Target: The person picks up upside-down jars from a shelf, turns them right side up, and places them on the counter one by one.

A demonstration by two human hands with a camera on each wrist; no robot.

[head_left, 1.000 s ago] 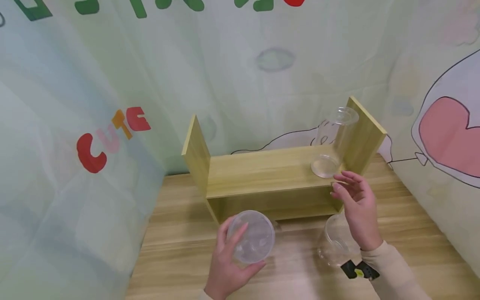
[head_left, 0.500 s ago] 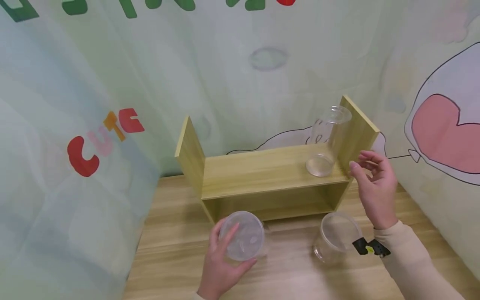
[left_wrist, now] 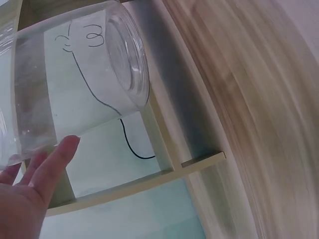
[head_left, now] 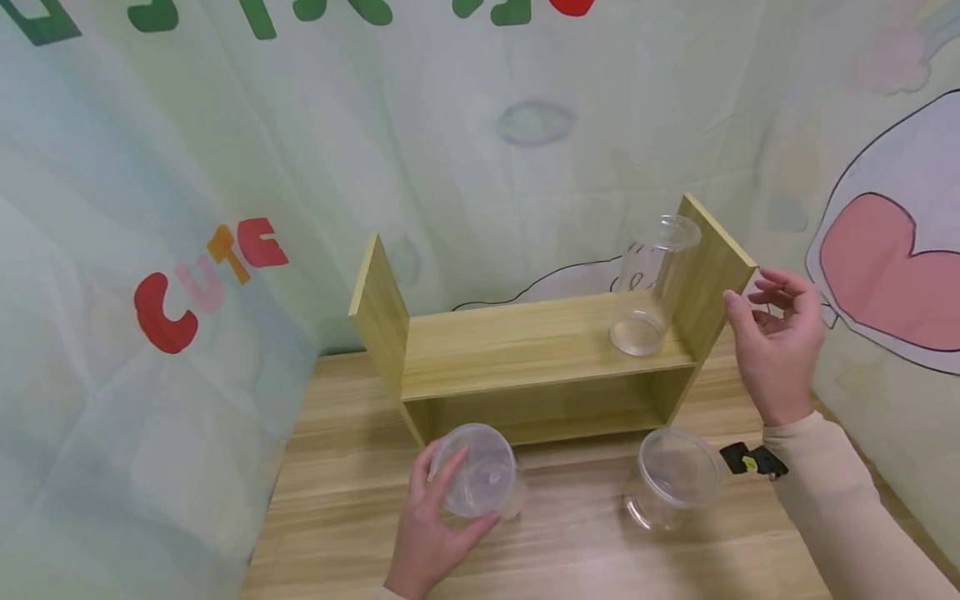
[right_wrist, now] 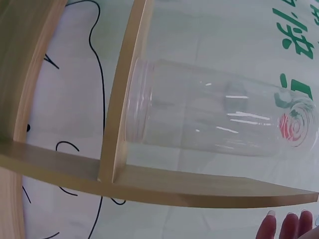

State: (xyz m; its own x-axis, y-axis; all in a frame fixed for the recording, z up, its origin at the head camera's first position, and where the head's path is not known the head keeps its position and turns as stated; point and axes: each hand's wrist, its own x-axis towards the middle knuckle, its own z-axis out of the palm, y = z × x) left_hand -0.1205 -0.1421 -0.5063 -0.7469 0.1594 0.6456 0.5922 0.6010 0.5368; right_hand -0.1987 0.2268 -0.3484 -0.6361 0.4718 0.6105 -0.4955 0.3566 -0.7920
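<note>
My left hand [head_left: 437, 521] grips a clear plastic jar [head_left: 476, 475] near its frosted lid, with fingers and thumb on opposite sides. In the left wrist view the jar [left_wrist: 84, 74] lies across the picture, its round ridged base showing and the shelf behind it. My right hand [head_left: 783, 342] holds nothing; its fingers are loosely bent beside the right side panel of the wooden shelf [head_left: 525, 342]. In the right wrist view several fingertips [right_wrist: 289, 226] appear just outside that panel. A tall clear jar [head_left: 651, 287] stands upright on the upper shelf, close to the right panel.
Another lidded clear jar [head_left: 675, 479] stands on the wood-grain table [head_left: 337, 492], in front of the shelf's right end. The shelf's left side panel [head_left: 381, 312] rises near my left hand. A printed cloth curtain [head_left: 450, 167] hangs behind and to the sides.
My right hand has moved right and up, from the front of the upper board to outside the right panel. My left hand keeps hold of its jar, slightly further left in view.
</note>
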